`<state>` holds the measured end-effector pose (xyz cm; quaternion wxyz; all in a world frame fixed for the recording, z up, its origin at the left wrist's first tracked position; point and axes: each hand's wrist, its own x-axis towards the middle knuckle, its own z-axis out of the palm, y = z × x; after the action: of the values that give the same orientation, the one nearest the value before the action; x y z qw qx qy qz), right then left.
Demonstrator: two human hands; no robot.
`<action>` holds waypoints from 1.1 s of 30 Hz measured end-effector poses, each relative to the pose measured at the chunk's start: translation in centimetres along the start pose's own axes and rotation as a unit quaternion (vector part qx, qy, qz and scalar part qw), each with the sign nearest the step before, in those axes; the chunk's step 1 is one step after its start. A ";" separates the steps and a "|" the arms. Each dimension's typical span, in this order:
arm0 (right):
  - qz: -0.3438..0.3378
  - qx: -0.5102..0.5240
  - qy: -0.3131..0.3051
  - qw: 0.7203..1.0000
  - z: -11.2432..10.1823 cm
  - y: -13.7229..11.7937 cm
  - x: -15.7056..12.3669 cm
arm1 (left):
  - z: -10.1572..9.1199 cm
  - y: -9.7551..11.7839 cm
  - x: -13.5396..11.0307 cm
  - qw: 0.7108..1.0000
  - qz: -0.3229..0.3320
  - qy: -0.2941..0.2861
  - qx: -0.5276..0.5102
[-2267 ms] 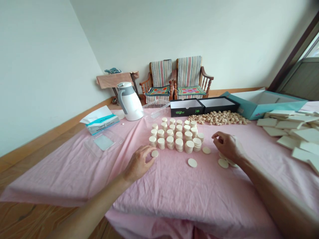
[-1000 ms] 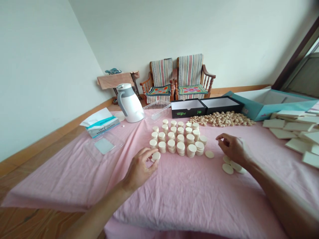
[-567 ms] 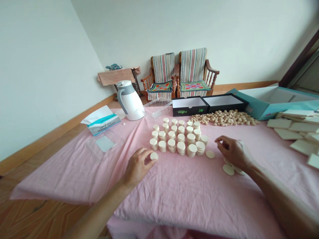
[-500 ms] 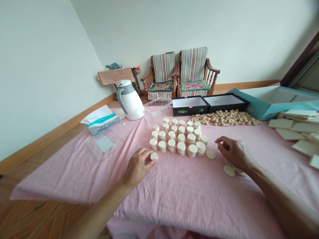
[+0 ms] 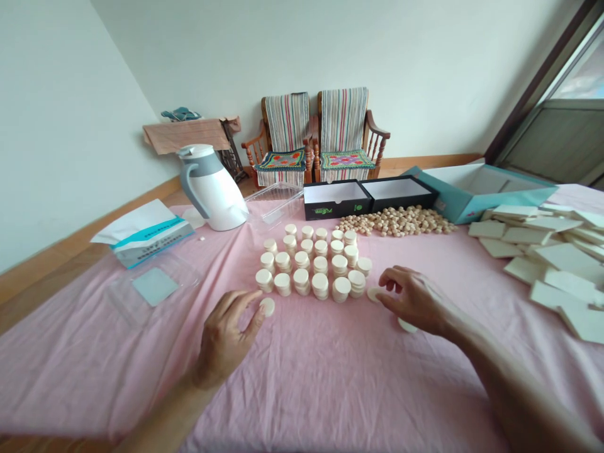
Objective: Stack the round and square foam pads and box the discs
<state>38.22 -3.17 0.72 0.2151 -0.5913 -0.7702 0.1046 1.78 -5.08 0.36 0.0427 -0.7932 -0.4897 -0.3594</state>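
- Disc (image 5: 267,307) against left hand (image 5: 226,336), grip unclear: forward nudge could topple stacks (image 5: 320,285) just beyond.
- Right hand (image 5: 413,299) curled, grip unclear: brushing might scatter nearby discs (image 5: 374,294).

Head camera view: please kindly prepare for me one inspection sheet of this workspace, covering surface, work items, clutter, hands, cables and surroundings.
Surface: pink cloth, wrinkled.
Work items: stacked pale discs in rough rows; heap of small tan pieces behind; loose pile of flat pale tiles at right.
Clutter: white-and-grey jug, tissue pack, clear plastic trays, black boxes, teal box.
Hands: left hand at a near disc; right hand at a flat-lying disc; firmness of grip unclear.
Cables: nothing seen.
Surroundings: two wooden armchairs with striped covers, cloth-covered stand, pale wall.
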 end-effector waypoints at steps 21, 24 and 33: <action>-0.111 0.103 -0.040 0.988 -0.7 -11.3 -0.2 | 0.6 -1.4 0.3 0.927 -0.286 -0.026 -0.243; -0.156 0.085 -0.069 0.982 1.3 -15.3 0.7 | 0.5 -1.4 0.4 0.912 -0.303 -0.031 -0.274; -0.235 -0.056 -0.021 0.970 6.6 -18.4 3.6 | 0.6 -2.4 -0.1 0.904 -0.313 -0.040 -0.288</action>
<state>18.51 -4.22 3.28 0.1838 -0.4025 -0.8966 0.0201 0.17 -3.62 -0.83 -0.3215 -0.5908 -0.5894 -0.4474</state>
